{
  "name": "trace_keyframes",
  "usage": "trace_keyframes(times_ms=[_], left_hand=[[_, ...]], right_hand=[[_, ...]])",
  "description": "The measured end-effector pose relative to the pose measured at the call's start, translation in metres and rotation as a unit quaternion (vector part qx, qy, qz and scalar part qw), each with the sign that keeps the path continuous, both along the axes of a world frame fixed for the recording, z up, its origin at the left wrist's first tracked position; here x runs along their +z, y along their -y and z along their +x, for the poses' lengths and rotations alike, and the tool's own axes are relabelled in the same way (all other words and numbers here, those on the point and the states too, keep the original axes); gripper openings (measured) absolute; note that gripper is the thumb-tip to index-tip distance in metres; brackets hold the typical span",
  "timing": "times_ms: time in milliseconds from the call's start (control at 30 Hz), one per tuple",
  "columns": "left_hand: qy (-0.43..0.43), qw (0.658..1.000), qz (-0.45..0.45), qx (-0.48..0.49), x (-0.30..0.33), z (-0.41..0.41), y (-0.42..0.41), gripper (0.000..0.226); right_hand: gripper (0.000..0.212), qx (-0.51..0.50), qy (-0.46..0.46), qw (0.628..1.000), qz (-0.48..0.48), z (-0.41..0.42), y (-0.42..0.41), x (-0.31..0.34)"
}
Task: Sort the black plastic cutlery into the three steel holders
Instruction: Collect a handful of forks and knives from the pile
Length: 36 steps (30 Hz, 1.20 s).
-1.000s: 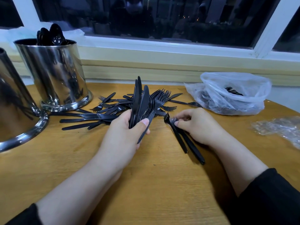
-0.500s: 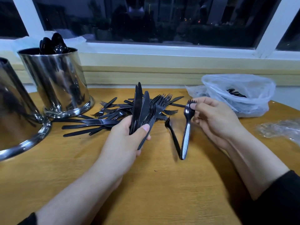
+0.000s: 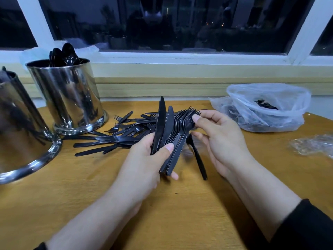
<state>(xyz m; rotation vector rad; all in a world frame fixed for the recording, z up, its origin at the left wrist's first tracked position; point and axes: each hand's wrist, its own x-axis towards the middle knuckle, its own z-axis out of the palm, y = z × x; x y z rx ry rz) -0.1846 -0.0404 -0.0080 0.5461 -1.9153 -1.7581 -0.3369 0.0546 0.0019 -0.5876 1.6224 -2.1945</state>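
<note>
Currently the wooden tabletop (image 3: 90, 204) fills the near field, both forearms coming in from the near edge, with a black sleeve (image 3: 306, 230) on the right one. Left hand (image 3: 144, 165) is curled round a fanned bunch of black plastic knives and forks (image 3: 171, 129), thumb clamped across the handles, tips pointing far and up off the table. Two knife blades sit on the left of the fan, fork heads stacked on the right.

Right hand (image 3: 221, 139) is just right of the bunch, thumb and forefinger pinching a fork head at the top of the stack; the other fingers are loosely bent below. One single black plastic fork (image 3: 197, 157) lies on the table between the two hands, handle toward the near side, slightly blurred.

Further back, a loose pile of black plastic cutlery (image 3: 115, 139) is spread on the table left of and behind the held bunch, reaching the base of the far shiny steel cylinder holder (image 3: 70, 98), which has black spoons (image 3: 63, 56) standing in it. A second steel holder (image 3: 19, 134) sits nearer at the left edge, partly cut off; contents unclear.

Far right: clear plastic bag (image 3: 270, 109) with more black cutlery inside, and a crumpled clear wrapper (image 3: 313, 145) near the right edge. A white-framed window (image 3: 180, 56) with a dark view runs along the far side.
</note>
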Motion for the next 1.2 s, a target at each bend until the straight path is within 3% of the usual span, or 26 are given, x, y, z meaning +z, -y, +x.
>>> trace_keyframes(times_ms=[133, 567, 700, 767, 867, 1067, 1200], left_hand=[[-0.003, 1.0, -0.018, -0.002, 0.0, 0.0, 0.002, 0.011], [-0.008, 1.0, 0.018, -0.019, -0.005, -0.002, 0.005, 0.007], [-0.009, 0.999, 0.04, -0.005, -0.007, 0.0, 0.009, 0.005], [-0.011, 1.0, 0.018, 0.005, -0.009, -0.001, 0.011, 0.006], [-0.025, 0.999, -0.003, 0.021, -0.011, -0.003, 0.015, 0.005], [-0.03, 0.999, -0.008, 0.022, -0.013, -0.004, 0.016, 0.005], [-0.025, 0.999, -0.022, 0.027, -0.014, -0.005, 0.017, 0.004]], right_hand=[[0.007, 0.042, 0.046, 0.996, -0.057, 0.012, 0.002, 0.004], [0.007, -0.016, 0.0, 0.999, -0.027, 0.011, 0.002, 0.008], [0.011, -0.065, -0.084, 0.99, 0.093, -0.012, -0.008, 0.0], [0.017, -0.096, -0.183, 0.954, 0.219, -0.027, -0.016, -0.004], [0.029, -0.049, -0.261, 0.886, 0.38, -0.036, -0.02, -0.008], [0.032, -0.02, -0.31, 0.815, 0.489, -0.021, -0.001, -0.011], [0.026, -0.038, -0.281, 0.844, 0.456, -0.021, -0.005, -0.009]])
